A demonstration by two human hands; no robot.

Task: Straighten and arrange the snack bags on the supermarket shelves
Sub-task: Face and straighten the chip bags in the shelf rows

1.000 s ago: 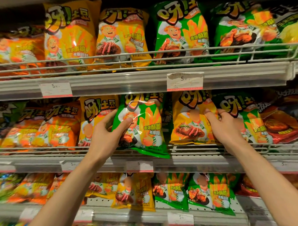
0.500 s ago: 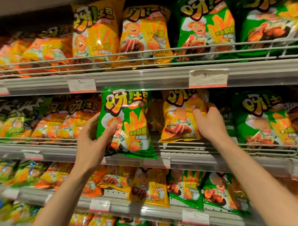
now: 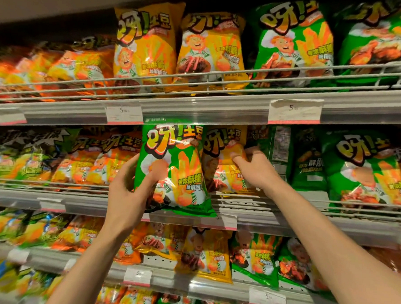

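**Shelving and price tags**

A grey middle shelf edge (image 3: 193,111) ran across the view and served as the landmark. Clipped to its front were two white price tags, one left of centre (image 3: 124,115) and a crumpled one (image 3: 294,111) to the right. Just above that edge stood a white wire rail (image 3: 215,82). Below it, a second wire rail (image 3: 287,203) fronted the next level down. Further beneath, another price tag (image 3: 137,277) sat on a lower shelf edge (image 3: 167,280), with one more (image 3: 267,298) to its right.
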